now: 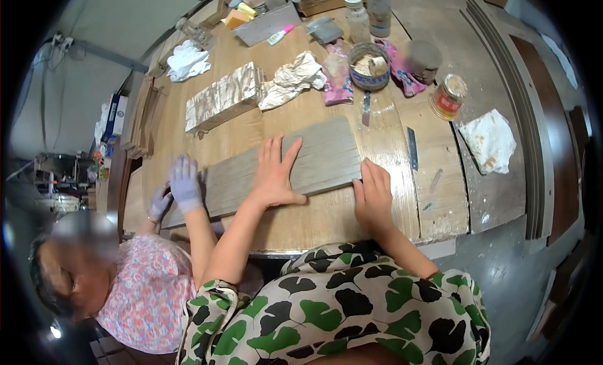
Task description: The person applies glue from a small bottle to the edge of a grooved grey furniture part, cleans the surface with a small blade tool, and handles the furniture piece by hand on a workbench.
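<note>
A long grey wood-grained plank [326,148] lies slantwise across the workbench, close to its near edge. My left hand [273,176] rests flat on it near the middle, fingers spread and thumb toward the near edge. At the plank's right end, my right hand [375,194] grips the end edge, fingers and thumb against it. A co-worker on my left has gloved hands at the other end: one glove [185,184] lies on the plank, the other [160,203] is by its far left end.
Behind the plank are a paint-smeared block [225,98], a crumpled cloth [294,79], a tin of putty [369,66], a glass jar [357,21] and a yellow-red can [448,98]. A stained white cloth [488,142] lies right. Long boards [524,114] line the right side.
</note>
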A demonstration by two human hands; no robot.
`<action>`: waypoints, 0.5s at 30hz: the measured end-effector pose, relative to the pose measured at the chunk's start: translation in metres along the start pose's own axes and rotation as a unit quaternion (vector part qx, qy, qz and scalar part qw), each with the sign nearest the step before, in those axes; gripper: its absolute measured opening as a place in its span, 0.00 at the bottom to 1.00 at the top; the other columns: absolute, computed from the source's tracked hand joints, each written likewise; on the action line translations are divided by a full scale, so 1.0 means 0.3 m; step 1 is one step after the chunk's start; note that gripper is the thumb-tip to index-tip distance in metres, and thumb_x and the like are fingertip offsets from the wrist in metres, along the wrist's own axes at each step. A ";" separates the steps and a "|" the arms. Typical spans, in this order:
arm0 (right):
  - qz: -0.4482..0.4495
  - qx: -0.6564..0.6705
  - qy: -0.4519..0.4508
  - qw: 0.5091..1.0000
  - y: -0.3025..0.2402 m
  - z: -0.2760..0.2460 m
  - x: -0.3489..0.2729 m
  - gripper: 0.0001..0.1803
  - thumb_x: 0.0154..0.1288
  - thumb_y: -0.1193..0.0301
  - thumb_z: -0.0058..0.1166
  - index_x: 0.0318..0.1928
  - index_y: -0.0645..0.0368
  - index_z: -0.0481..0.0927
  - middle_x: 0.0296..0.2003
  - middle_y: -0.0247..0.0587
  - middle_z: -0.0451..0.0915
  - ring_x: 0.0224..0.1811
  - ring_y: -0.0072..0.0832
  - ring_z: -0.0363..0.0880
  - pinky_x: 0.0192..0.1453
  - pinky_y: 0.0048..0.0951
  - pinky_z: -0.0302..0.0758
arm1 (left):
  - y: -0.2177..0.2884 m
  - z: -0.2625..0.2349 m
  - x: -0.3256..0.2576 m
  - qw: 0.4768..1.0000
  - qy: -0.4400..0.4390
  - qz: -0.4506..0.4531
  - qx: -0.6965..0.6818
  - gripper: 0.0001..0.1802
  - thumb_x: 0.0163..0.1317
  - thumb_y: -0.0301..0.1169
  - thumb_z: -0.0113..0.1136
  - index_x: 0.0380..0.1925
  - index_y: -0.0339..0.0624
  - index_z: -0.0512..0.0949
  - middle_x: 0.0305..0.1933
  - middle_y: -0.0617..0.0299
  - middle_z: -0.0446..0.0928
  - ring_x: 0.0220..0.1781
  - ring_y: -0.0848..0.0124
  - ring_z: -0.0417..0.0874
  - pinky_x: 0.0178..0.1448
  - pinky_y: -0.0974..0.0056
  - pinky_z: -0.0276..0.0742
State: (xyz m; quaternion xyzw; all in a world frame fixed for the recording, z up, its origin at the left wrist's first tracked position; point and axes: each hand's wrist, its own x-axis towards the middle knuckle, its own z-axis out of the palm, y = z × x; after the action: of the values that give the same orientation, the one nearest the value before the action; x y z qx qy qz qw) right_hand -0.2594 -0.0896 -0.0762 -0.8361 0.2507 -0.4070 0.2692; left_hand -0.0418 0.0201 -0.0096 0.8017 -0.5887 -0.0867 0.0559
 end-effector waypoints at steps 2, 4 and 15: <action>-0.013 -0.003 0.001 1.000 0.006 0.002 0.018 0.22 0.64 0.77 0.53 0.57 0.74 0.69 0.54 0.61 0.72 0.54 0.55 0.70 0.59 0.47 0.69 | 0.000 -0.010 0.003 1.000 -0.001 -0.002 0.001 0.66 0.24 0.48 0.75 0.72 0.56 0.55 0.73 0.34 0.47 0.75 0.35 0.45 0.77 0.41 0.42; -0.017 0.010 -0.005 1.000 0.005 0.006 0.048 0.20 0.65 0.76 0.52 0.56 0.74 0.70 0.54 0.62 0.72 0.54 0.55 0.70 0.60 0.46 0.69 | -0.008 -0.012 -0.007 1.000 -0.001 -0.007 -0.007 0.66 0.25 0.48 0.75 0.72 0.58 0.55 0.73 0.34 0.47 0.75 0.35 0.44 0.77 0.41 0.41; 0.350 0.296 -0.109 0.882 0.154 0.049 0.290 0.14 0.60 0.65 0.66 0.32 0.66 0.85 0.26 0.33 0.82 0.29 0.20 0.76 0.37 0.24 0.73 | -0.039 -0.007 -0.009 0.999 0.007 0.002 -0.038 0.67 0.25 0.47 0.76 0.73 0.55 0.54 0.73 0.34 0.46 0.76 0.39 0.42 0.78 0.44 0.40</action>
State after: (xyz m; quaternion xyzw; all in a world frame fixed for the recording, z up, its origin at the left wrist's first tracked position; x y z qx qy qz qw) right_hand -0.2094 -0.1752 -0.0669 -0.6144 0.3638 -0.2479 0.6547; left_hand -0.0313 0.0263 -0.0096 0.7984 -0.5862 -0.1037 0.0905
